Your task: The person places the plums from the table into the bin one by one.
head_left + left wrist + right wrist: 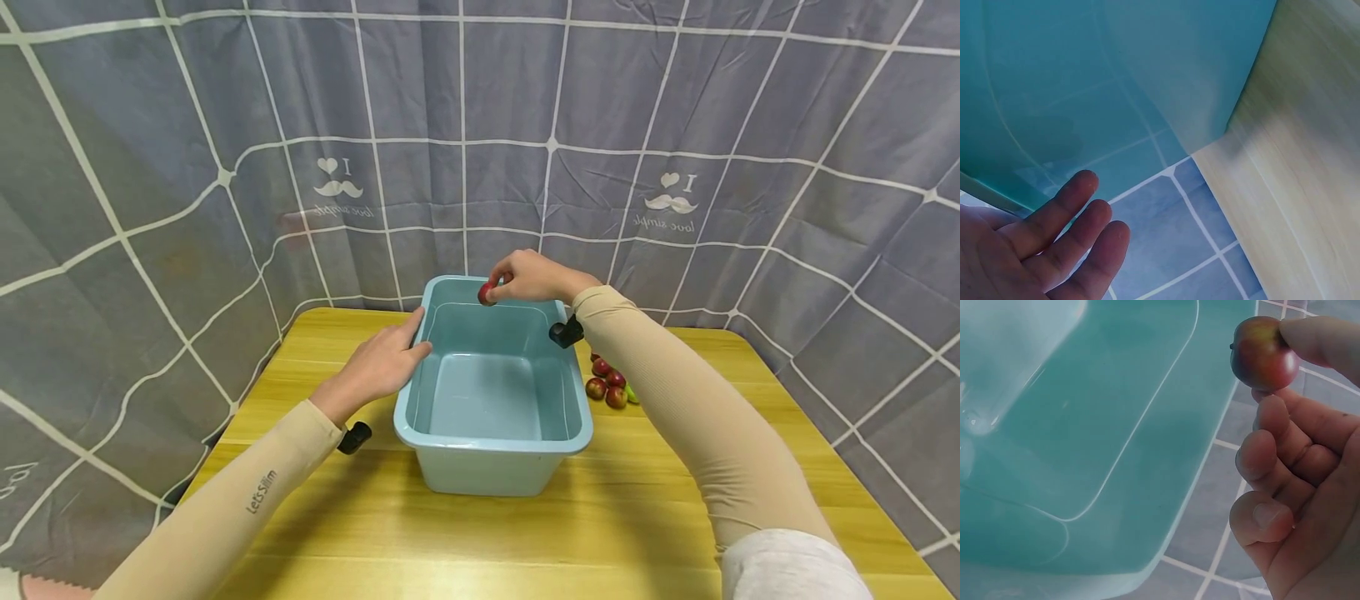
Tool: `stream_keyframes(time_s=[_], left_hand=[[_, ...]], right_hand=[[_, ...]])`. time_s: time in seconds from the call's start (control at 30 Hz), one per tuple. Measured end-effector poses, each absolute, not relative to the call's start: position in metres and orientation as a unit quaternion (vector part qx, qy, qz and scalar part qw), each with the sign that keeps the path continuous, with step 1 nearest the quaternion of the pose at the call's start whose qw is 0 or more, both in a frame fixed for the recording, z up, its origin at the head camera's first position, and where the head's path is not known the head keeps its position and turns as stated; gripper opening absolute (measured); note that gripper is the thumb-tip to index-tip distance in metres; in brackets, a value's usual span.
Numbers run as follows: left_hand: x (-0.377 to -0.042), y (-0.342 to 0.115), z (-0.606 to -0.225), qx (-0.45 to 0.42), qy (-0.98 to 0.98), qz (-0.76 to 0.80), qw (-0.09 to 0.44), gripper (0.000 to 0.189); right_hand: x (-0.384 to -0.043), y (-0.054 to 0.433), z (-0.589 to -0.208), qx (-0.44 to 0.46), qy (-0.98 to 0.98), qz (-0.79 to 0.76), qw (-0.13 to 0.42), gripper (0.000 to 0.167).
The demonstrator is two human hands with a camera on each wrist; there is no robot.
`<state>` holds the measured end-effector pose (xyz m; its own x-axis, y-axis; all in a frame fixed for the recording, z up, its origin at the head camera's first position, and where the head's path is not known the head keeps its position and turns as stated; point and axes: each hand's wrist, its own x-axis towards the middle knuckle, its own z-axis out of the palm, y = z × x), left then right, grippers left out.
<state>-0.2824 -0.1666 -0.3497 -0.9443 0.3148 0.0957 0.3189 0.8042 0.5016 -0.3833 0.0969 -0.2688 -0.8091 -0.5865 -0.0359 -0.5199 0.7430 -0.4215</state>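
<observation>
A light blue plastic basin [487, 483] stands on the wooden table. Above its far end, my right hand [531, 277] pinches a small red apple [486, 293]. In the right wrist view the apple [1264, 355] shows a yellow patch and a short stem, held by the thumb and fingertips. My left hand [386, 358] rests at the basin's left rim, with the thumb over the edge. In the left wrist view its fingers [1088, 231] extend loosely beside the basin's outer wall [1147, 69].
Several small red apples [615, 392] lie on the table right of the basin, beside a green item [632, 395] partly hidden by the right forearm. A grey checked curtain [510, 183] hangs behind and around the wooden table [337, 533].
</observation>
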Motion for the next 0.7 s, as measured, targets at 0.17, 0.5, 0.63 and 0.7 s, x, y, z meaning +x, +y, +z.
stream_keyframes(time_s=[0.17, 0.5, 0.63, 0.7], left_hand=[[-0.282, -0.167, -0.350, -0.167, -0.950, -0.263, 0.008, 0.071], [-0.283, -0.167, -0.350, -0.169, -0.950, -0.264, 0.013, 0.071], [-0.284, -0.167, -0.350, -0.166, -0.951, -0.262, 0.013, 0.072], [-0.284, -0.167, -0.350, -0.165, -0.951, -0.260, 0.013, 0.072]], right_hand=[[-0.386, 0.096, -0.270, -0.293, 0.932, -0.196, 0.085, 0.028], [-0.389, 0.102, -0.271, -0.276, 0.936, -0.204, 0.079, 0.040], [-0.387, 0.107, -0.270, -0.278, 0.935, -0.209, 0.073, 0.038], [-0.385, 0.110, -0.271, -0.281, 0.934, -0.210, 0.067, 0.037]])
